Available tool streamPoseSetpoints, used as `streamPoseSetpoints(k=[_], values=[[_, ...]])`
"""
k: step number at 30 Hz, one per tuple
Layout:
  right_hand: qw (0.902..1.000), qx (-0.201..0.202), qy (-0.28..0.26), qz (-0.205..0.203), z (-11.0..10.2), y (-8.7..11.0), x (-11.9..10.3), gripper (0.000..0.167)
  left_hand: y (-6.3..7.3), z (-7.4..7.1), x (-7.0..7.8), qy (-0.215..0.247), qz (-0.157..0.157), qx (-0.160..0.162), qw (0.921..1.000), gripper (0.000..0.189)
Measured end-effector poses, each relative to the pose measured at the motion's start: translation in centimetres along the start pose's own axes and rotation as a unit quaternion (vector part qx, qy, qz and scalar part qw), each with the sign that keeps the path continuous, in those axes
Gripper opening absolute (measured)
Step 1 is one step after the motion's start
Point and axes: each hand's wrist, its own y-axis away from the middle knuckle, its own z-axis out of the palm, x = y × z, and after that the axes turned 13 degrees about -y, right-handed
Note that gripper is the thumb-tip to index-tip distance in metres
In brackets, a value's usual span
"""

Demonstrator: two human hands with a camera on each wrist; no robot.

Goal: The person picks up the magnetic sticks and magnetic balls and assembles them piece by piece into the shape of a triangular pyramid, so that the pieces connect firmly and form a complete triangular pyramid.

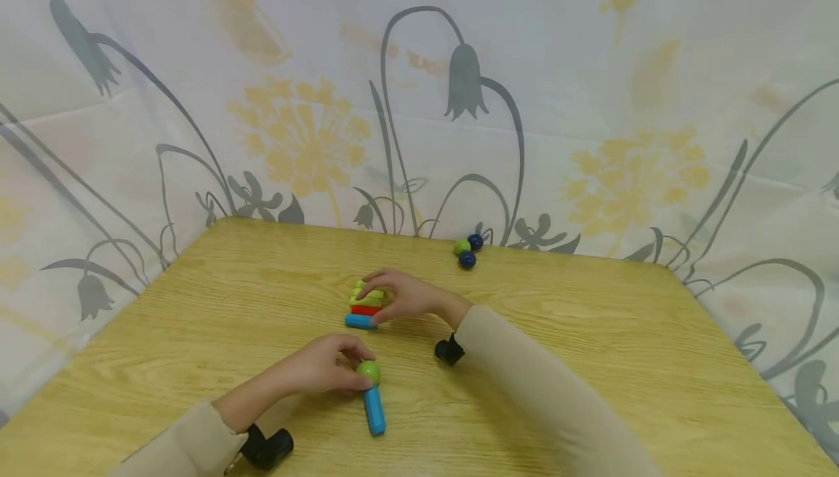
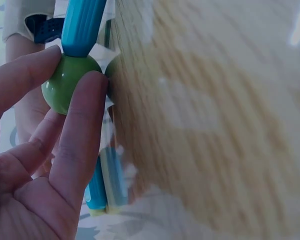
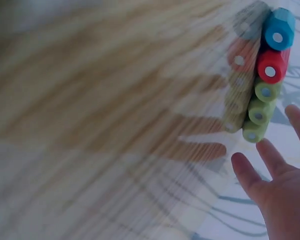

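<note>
My left hand [image 1: 324,364] pinches a glossy green ball [image 2: 65,82] between thumb and fingertips, low over the table. One end of a ribbed blue rod [image 1: 374,411] meets the ball, and the rod points toward the near edge in the head view. Farther back, my right hand [image 1: 409,296] hovers with spread fingers around a row of rods lying side by side. That row has a blue rod [image 3: 280,27] nearest me, then a red rod [image 3: 273,65], then three light green rods [image 3: 260,111]. Pale round spots mark their ends. The right thumb overlaps the blue rod's end in the head view.
Near the table's back edge sit a green ball [image 1: 462,247] and two dark blue balls [image 1: 467,259], close together. A flower-patterned cloth [image 1: 419,98] hangs behind the wood-grain table [image 1: 590,317]. Small black wrist devices [image 1: 448,350] stick out below both sleeves.
</note>
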Motion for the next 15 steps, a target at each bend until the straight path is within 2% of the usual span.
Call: streamPoseSetpoints(k=[9, 15], values=[[0.9979, -0.048, 0.036, 0.025, 0.3, -1.3, -0.4, 0.035, 0.3, 0.0, -0.1, 0.033, 0.005, -0.008, 0.9994, 0.037], [0.9965, -0.062, 0.047, 0.031, -0.3, -0.5, -0.3, 0.033, 0.2, 0.0, -0.2, 0.026, 0.006, -0.002, 0.9996, 0.036]])
